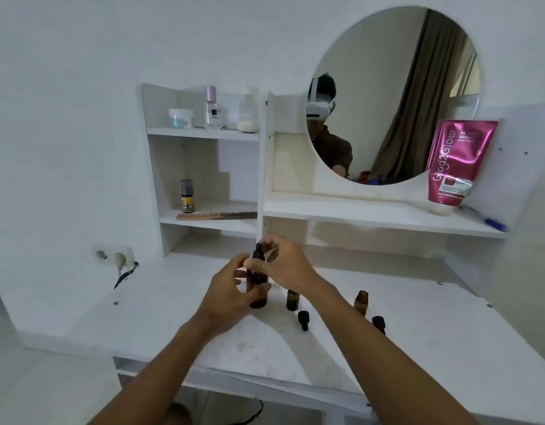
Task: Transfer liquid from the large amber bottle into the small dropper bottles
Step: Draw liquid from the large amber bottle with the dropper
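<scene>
The large amber bottle point(259, 286) stands upright on the white table point(161, 302) in the middle of the view. My left hand point(231, 289) grips its body. My right hand point(283, 262) pinches its black dropper cap point(258, 252) at the top. Two small amber dropper bottles stand open to the right: one point(292, 300) close to the large bottle, the other point(361, 302) further right, partly behind my right forearm. Their black dropper caps lie on the table in front of them, one point(303, 319) left of my forearm and one point(378, 323) right of it.
A white shelf unit point(203, 133) with jars, bottles and a wooden comb point(216, 215) rises behind the table. A round mirror point(394, 96) and a pink pouch point(455, 161) stand at the right. A wall socket with a cable point(121, 259) is at the left.
</scene>
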